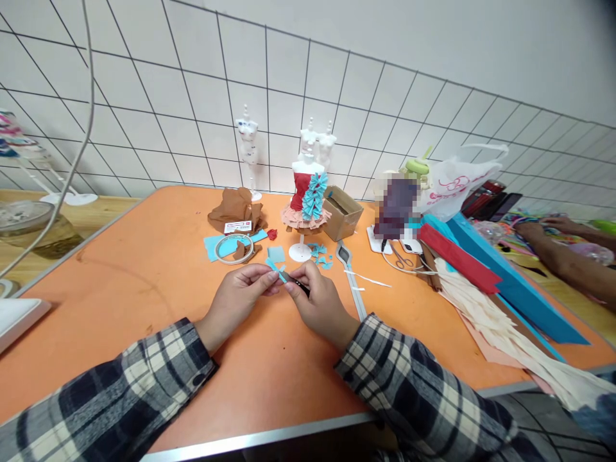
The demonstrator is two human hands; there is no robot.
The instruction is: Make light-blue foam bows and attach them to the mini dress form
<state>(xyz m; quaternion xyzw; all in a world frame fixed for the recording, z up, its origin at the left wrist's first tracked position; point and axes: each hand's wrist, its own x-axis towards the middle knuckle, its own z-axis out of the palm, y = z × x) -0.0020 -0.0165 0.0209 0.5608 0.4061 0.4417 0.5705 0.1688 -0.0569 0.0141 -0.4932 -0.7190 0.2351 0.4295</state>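
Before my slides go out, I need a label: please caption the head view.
Left hand pinching a blue strip, right hand a dark tool, in front of a small dressed mannequin.

You are in a small craft workroom, it seems.
On your orange table (231, 398) stands a miniature dress form (302, 192) in ruffles; scissors (397, 255) and coloured sheets (457, 256) lie to your right, and beyond them another person's arm (561, 266) shows.

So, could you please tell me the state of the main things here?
Left hand, pinching blue strip
Right hand, gripping dark tool
Front mannequin, upright, dressed
Cardboard box, open-topped
Brown material, crumpled
Ring, lying partly on blue sheet
Scissors, lying down; whether open, unclear
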